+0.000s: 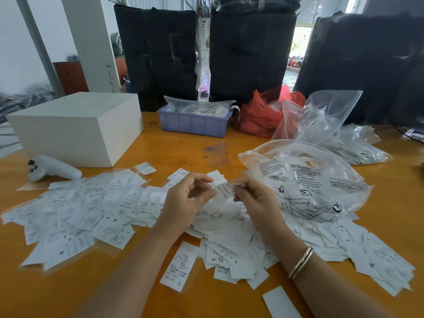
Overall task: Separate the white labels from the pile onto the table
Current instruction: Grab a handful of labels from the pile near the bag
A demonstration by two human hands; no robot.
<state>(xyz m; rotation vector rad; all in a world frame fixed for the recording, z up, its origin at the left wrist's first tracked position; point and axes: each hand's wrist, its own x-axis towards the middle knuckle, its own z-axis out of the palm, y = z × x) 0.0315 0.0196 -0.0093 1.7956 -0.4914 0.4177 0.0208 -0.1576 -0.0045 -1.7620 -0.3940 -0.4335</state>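
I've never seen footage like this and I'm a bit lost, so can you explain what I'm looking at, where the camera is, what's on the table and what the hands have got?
There is no machine here. One picture comes from a camera on a person's head, looking down at their own bare hands. The left hand and right hand together pinch a small white label above a big pile of labels on an orange table. More labels lie spread out to the left. Also on the table: a white box, a white handheld controller, a blue tray, a red bag and clear plastic bags.
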